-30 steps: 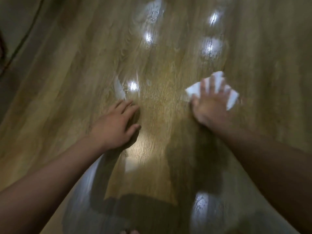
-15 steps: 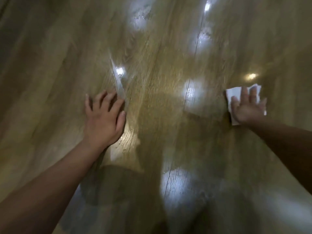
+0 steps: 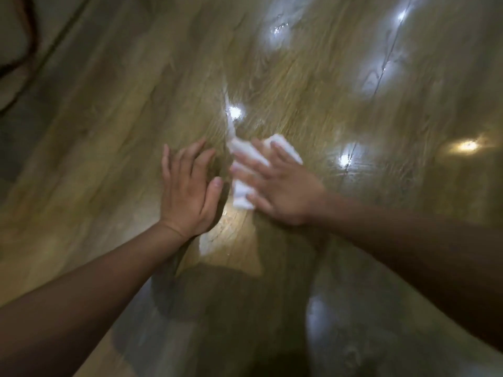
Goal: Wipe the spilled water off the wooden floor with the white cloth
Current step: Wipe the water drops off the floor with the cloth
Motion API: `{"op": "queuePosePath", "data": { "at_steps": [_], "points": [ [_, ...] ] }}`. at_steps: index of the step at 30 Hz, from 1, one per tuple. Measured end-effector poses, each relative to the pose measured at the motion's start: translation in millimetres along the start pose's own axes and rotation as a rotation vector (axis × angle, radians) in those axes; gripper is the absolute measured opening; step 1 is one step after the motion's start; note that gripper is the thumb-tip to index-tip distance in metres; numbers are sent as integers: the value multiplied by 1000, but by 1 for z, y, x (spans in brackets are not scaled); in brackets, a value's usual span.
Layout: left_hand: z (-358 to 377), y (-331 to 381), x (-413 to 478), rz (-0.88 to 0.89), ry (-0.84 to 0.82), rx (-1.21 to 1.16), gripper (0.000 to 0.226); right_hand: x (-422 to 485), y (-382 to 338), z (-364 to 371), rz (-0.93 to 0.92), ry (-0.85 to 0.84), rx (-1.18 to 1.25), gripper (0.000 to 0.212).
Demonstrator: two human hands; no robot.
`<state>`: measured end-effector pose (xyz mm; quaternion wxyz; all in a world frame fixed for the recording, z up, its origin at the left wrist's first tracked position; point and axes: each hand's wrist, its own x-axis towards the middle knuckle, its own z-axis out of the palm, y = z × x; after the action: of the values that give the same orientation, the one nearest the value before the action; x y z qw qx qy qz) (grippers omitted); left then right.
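My right hand point(image 3: 280, 186) lies flat with spread, straight fingers on the white cloth point(image 3: 241, 197), pressing it onto the wooden floor point(image 3: 109, 137) near the middle of the view. The cloth is crumpled and blurred, and parts of it show past my fingertips. Just left of it, my left hand point(image 3: 187, 191) rests palm down on the boards with fingers straight, not touching the cloth. Wet, glossy streaks point(image 3: 378, 74) with bright light reflections shine on the floor beyond and to the right of the cloth.
A dark cable point(image 3: 24, 50) curves along the pale strip at the far left top corner. My shadow darkens the boards in the lower middle. Bare floor stretches on all sides of the hands.
My right hand has swept the cloth from the right side leftward to just beside my left hand. The left hand stays planted on the floor.
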<state>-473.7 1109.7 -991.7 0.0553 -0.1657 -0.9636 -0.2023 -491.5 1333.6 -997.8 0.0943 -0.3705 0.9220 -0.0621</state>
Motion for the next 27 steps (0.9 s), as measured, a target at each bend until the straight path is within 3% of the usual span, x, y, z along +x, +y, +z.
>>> {"op": "queuePosePath", "data": {
  "at_steps": [4,6,8,10,13,15,17,19,22,24,25,27],
  "points": [
    [3,-1,1,-19,-56,62,48,80,78,-29,437,-24,2,69],
    [4,-1,1,-34,-26,44,44,109,75,-33,644,-5,66,60],
    [3,-2,1,-93,27,-8,40,112,40,-26,684,58,85,58],
    [0,-3,0,-128,74,-64,40,77,-19,-10,480,78,10,58],
    [-1,-4,-2,31,70,-132,40,-4,-102,4,72,-19,51,53],
    [-2,-4,-2,76,71,-168,39,-20,-102,6,-88,-98,102,47],
    [-3,-7,0,-13,93,-205,39,7,-64,-1,-194,-76,46,48],
    [-2,-7,2,-39,63,-188,42,61,-3,-14,-59,32,-3,54],
    [2,-8,2,-24,-26,-89,46,139,91,-41,428,65,28,61],
    [5,-7,4,-38,-58,-63,48,161,106,-47,709,96,163,64],
    [5,-6,4,-41,-59,-58,48,165,98,-44,749,160,214,65],
    [3,-6,4,-29,-42,-62,48,152,59,-30,622,292,183,57]
  ]
}}
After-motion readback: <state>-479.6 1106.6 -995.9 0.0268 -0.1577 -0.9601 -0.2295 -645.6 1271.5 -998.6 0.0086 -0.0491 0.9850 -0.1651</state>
